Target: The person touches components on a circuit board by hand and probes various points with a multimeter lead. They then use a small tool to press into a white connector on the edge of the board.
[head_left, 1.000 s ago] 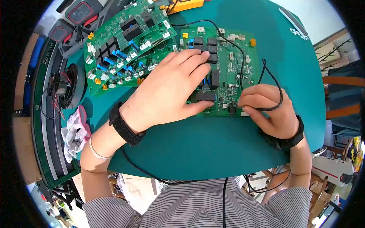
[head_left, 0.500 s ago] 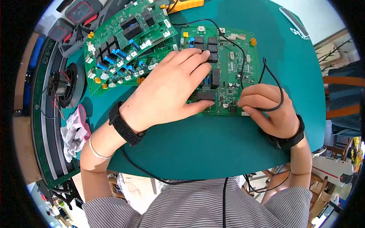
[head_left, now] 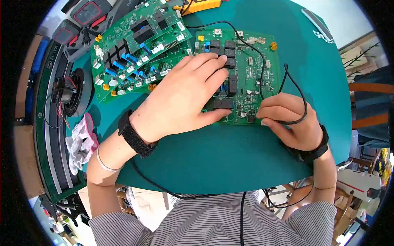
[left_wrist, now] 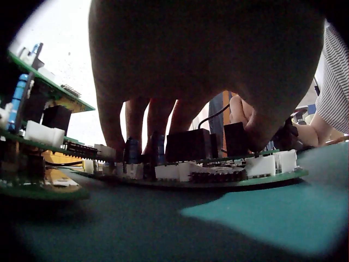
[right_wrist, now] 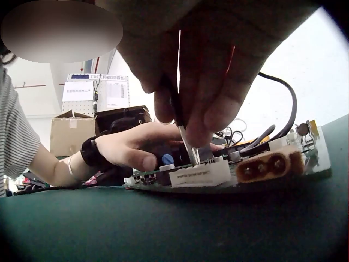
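A green circuit board (head_left: 242, 94) with black relays and white connectors lies flat on the table. My left hand (head_left: 180, 92) spreads across its left part, fingertips at the relays and thumb on a black block (head_left: 222, 104) near the front edge. At the board's front right corner, my right hand (head_left: 289, 117) pinches a slim dark probe (right_wrist: 173, 103). In the right wrist view its pale tip (right_wrist: 188, 144) points down at a white connector (right_wrist: 200, 173) on the board's edge. A black cable (head_left: 304, 100) loops over the right hand.
More green boards (head_left: 135, 49) are stacked at the left. A yellow tool (head_left: 205, 5) lies at the back, a speaker-like round part (head_left: 76, 94) and a glove (head_left: 82, 143) on the left. Another black cable stretch (head_left: 250, 43) crosses the board on the green table (head_left: 197, 164).
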Action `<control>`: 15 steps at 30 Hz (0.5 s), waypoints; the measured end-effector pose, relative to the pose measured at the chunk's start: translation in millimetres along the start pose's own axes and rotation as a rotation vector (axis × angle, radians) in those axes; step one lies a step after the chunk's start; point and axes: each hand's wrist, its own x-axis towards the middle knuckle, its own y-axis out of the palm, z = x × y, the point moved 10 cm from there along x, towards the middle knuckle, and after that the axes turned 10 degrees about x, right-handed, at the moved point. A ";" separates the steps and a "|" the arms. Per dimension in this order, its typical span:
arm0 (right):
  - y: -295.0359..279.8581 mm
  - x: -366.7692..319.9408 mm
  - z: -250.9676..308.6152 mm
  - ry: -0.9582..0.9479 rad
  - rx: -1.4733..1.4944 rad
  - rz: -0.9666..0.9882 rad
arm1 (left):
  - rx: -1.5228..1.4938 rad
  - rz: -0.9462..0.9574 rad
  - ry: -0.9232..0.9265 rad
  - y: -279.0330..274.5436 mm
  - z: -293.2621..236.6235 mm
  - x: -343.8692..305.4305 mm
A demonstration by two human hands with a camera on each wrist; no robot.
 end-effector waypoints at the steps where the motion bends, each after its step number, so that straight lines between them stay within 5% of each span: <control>1: 0.0 0.0 0.2 -0.002 0.002 0.000 | 0.000 0.000 0.000 0.1 0.0 -0.1; 15: -0.4 0.0 2.3 -0.034 -0.055 -0.008 | 0.009 -0.001 0.001 0.4 -0.2 -0.3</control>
